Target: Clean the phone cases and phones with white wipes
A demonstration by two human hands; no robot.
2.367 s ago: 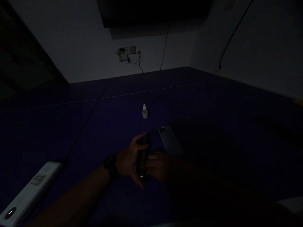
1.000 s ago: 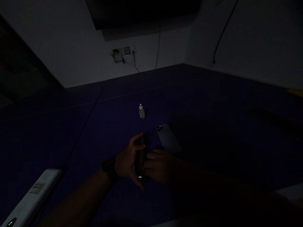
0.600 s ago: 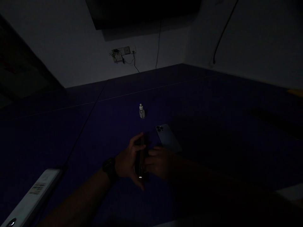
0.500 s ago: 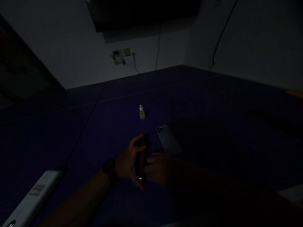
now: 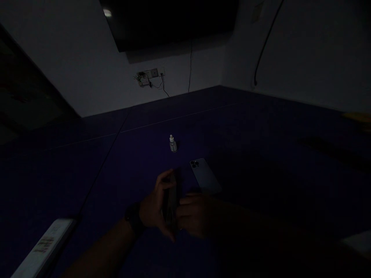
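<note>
In dim light my left hand (image 5: 152,208), with a dark watch (image 5: 134,217) on its wrist, grips a slim, flat, phone-sized object (image 5: 172,195) by its edges. The object is tilted up on its side, its far end between my fingertips and its near end by my thumb. My right hand (image 5: 191,214) has its fingers curled against the object's near right side; what those fingertips pinch is hidden. Just beyond my right hand a pale blue phone (image 5: 205,177) lies with its camera side up. Farther off, a small clear bottle with a white dropper top (image 5: 173,144) stands upright.
A long white box with printed marks (image 5: 43,247) lies at the lower left on the dark blue table (image 5: 145,154). Sockets with cables (image 5: 149,75) and a dark screen (image 5: 174,23) are on the far wall. Something yellow (image 5: 358,117) shows at the right edge.
The view has tilted up slightly and grown darker. The object in my left hand has turned so more of its flat side shows, and the bright glint at its near end has gone.
</note>
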